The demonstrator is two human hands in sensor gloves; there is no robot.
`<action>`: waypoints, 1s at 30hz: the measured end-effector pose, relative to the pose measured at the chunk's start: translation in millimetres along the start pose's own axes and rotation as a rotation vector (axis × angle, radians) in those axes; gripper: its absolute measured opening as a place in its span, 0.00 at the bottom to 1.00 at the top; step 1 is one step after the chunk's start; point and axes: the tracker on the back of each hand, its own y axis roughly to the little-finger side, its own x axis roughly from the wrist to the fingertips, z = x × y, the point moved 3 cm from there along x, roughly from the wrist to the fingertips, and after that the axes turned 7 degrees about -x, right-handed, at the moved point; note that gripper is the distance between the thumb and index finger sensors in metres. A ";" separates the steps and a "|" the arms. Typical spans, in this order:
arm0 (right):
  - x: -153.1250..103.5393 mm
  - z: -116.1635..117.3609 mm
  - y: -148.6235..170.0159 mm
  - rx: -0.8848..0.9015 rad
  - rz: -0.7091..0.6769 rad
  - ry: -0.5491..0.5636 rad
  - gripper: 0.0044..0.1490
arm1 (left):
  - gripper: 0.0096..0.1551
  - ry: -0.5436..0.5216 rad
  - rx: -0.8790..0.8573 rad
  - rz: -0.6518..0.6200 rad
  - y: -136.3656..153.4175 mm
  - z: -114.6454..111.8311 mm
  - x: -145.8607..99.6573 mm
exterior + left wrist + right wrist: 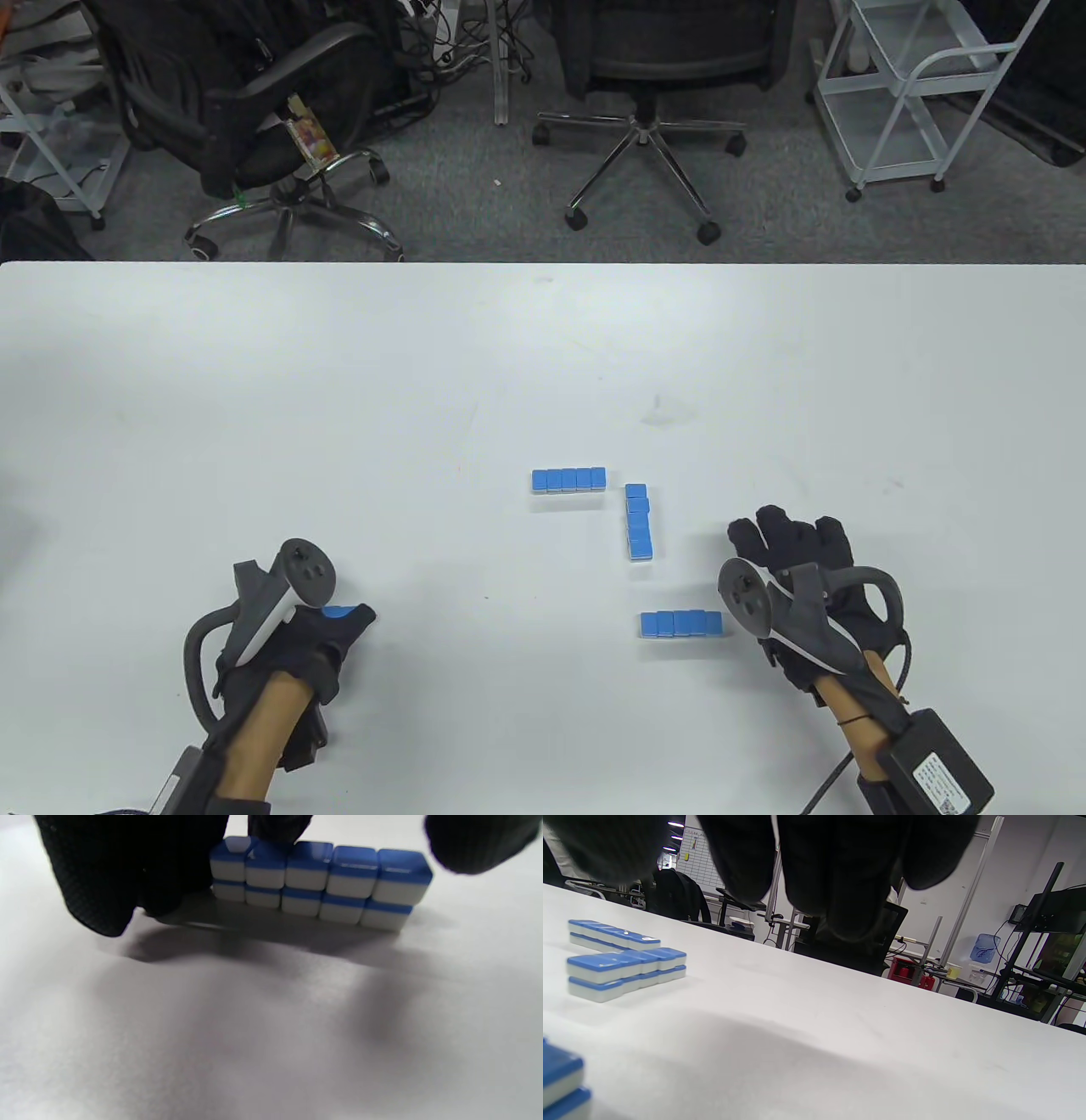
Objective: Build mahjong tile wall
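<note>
- Four short walls of blue-backed, white-faced plastic mahjong tiles stand on the white table (254, 382), each two tiles high and five long.
- Nearest on the left, the left hand (318, 632) in its black sensor glove has its fingers curled round one double-stacked tile row (318, 882); the left wrist view shows fingertips (275, 827) on the row's top at one end and a thumb near the other end.
- On the right, the right hand (789, 552) lies with gloved fingers spread and relaxed, holding nothing, just beside the nearest free tile row (680, 624).
- Beyond that row, a second tile row (638, 522) runs away from the person, its upper tiles slightly out of line.
- Farther still, a third tile row (569, 480) lies crosswise, close to the second row's far end, not touching.
- Past the table's far edge stand two black office chairs (645, 51) and a white wire trolley (916, 85) on grey carpet.
</note>
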 end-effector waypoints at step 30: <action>-1.0 0.6 -4.1 -0.014 -0.027 -0.028 0.42 | 0.60 -0.030 0.259 -0.144 -114.7 -15.3 1.8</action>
